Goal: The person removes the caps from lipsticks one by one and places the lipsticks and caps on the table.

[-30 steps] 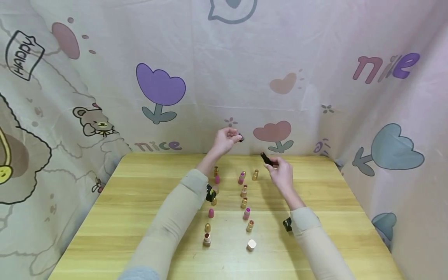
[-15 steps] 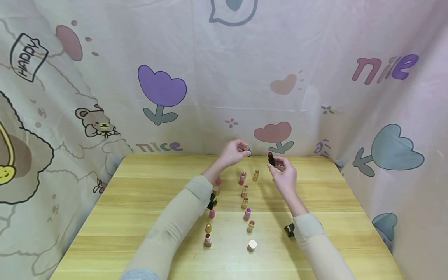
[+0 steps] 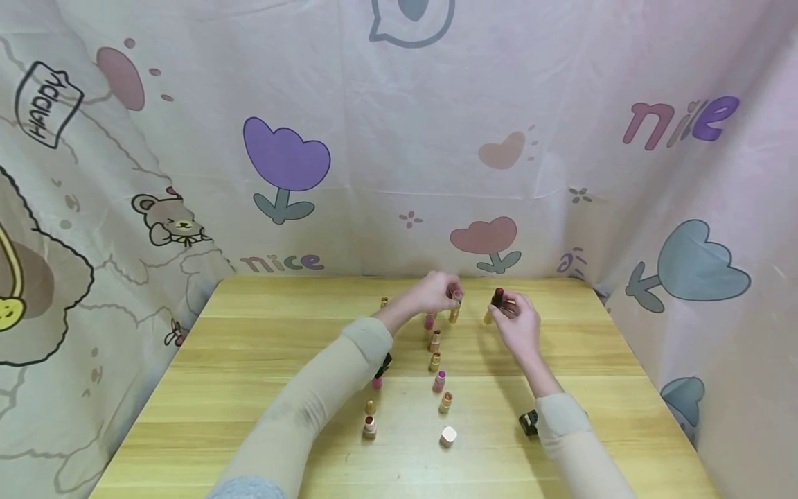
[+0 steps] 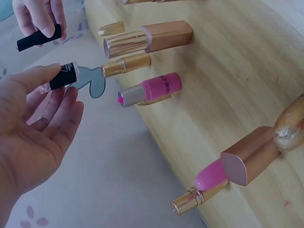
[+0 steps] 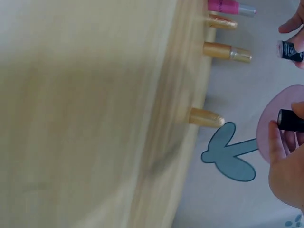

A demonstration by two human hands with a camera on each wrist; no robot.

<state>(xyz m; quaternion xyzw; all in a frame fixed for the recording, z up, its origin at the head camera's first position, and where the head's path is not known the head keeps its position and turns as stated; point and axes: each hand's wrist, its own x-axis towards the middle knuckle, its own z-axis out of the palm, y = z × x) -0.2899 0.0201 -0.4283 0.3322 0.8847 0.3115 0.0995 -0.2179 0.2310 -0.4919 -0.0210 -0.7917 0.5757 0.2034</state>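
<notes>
My right hand (image 3: 520, 324) pinches a black lipstick (image 3: 497, 298) with its dark red tip up, raised over the far part of the table. Thumb and fingers of my left hand (image 4: 38, 114) hold a small black lipstick cap (image 4: 65, 76) with a clear end and pale lettering. The two hands are a short way apart. In the head view, a gold lipstick tube (image 3: 454, 317) stands just below the left hand, which overlaps its top. A gold bullet-shaped cap (image 5: 206, 118) stands near the right hand. The pink lipstick (image 4: 161, 85) is close by.
Several lipsticks and caps stand in two rough columns on the wooden table (image 3: 249, 360), among them a purple-tipped one (image 3: 440, 381), a dark red one (image 3: 370, 427) and a pale square cap (image 3: 448, 436). The left forearm hides part of the left column. A patterned cloth (image 3: 399, 138) hangs behind.
My left hand has come down and right with the cap, nearer the right hand. My right hand has shifted right and slightly lower, turning the lipstick upright.
</notes>
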